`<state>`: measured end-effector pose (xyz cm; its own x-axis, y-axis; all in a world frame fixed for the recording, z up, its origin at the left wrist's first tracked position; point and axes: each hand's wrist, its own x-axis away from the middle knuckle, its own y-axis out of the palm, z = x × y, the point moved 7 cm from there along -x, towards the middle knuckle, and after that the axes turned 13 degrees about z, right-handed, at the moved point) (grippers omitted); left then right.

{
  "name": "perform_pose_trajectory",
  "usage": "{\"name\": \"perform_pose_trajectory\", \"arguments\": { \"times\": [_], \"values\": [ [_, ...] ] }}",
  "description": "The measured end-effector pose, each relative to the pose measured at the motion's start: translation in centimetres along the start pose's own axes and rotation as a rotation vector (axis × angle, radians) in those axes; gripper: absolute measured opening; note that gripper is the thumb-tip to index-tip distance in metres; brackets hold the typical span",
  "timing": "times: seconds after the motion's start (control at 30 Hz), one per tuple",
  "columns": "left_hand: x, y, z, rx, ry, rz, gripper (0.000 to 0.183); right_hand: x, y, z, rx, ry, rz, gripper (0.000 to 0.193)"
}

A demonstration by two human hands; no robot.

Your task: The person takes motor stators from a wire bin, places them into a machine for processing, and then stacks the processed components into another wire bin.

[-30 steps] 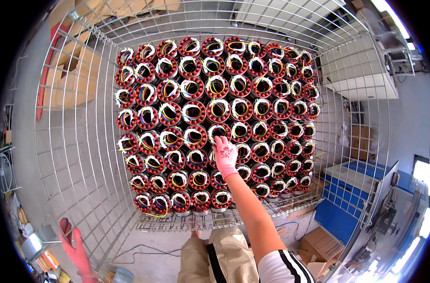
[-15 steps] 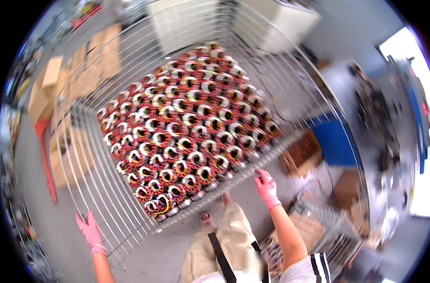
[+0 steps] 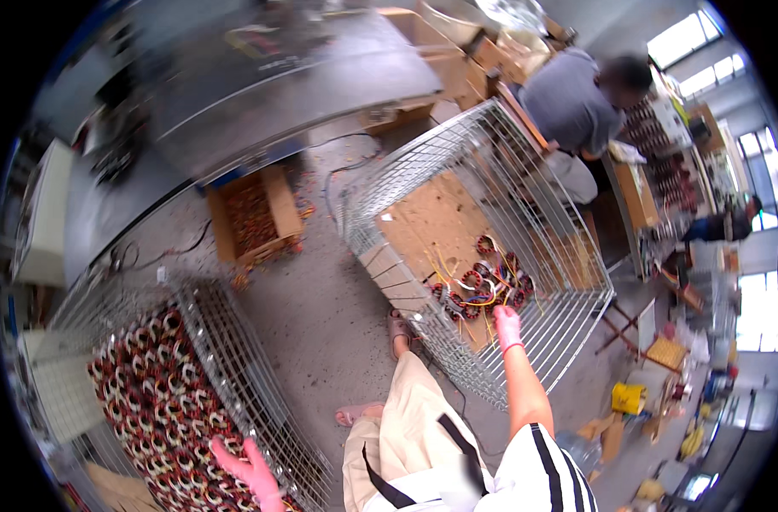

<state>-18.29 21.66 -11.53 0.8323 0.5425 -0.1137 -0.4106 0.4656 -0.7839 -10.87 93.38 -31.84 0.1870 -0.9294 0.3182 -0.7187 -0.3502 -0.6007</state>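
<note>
My left hand (image 3: pixel 250 474), in a pink glove, is open with thumb and fingers apart above a wire basket packed with rows of wound motor stators (image 3: pixel 163 384), red, white and dark. It holds nothing that I can see. My right hand (image 3: pixel 508 328), also gloved in pink, reaches into a second wire mesh basket (image 3: pixel 483 388). Its fingers stretch toward a small heap of wound stators (image 3: pixel 484 286) with yellow, blue and white leads, and nothing shows in them. These stators lie on a cardboard sheet (image 3: pixel 436 218) lining the basket.
A cardboard box (image 3: pixel 279 209) of small reddish parts stands beneath a metal workbench (image 3: pixel 320 94), with scraps scattered around it. Grey floor (image 3: pixel 299 294) separates the baskets. A person (image 3: pixel 564 102) in grey is beyond the right basket. A yellow bucket (image 3: pixel 629 398) stands at right.
My view has turned right, bringing the second basket before me; the full basket is now at lower left. My right hand has moved from beside the full basket into the second one.
</note>
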Motion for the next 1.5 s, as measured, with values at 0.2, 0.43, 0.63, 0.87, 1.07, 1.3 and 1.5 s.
{"name": "perform_pose_trajectory", "arguments": {
  "times": [0.2, 0.43, 0.63, 0.87, 1.07, 1.3, 1.5],
  "values": [
    [-3.6, 26.2, 27.7, 0.144, 0.557, -0.295, 0.062, -0.6, 9.0, 6.2, 0.562, 0.125, -0.408, 0.043],
    [-2.2, 44.5, 40.0, -0.152, 0.914, -0.164, 0.067, -8.7, 19.7, 12.0, 0.761, -0.004, -0.165, 0.065],
    [-1.6, 46.8, 39.3, -0.245, 0.918, -0.139, 0.062, -12.6, 26.7, 12.6, 1.129, -0.108, -0.169, 0.083],
    [-1.1, 46.9, 40.6, -0.241, 0.899, -0.158, 0.061, -14.1, 23.9, 13.6, 0.892, -0.082, -0.137, 0.049],
    [-1.4, 43.6, 40.1, -0.261, 0.918, -0.223, 0.064, -1.5, 17.9, 2.0, -0.669, 1.005, -0.700, 0.035],
    [11.7, 28.3, 34.7, 0.681, -0.824, -1.407, 0.059, 17.5, 9.5, -22.5, -0.652, 0.485, -1.432, 0.043],
    [2.1, 13.5, 34.5, 0.929, -0.357, -1.033, 0.036, 27.9, 5.4, -31.5, 0.221, -0.132, -1.368, 0.045]
  ]
}}
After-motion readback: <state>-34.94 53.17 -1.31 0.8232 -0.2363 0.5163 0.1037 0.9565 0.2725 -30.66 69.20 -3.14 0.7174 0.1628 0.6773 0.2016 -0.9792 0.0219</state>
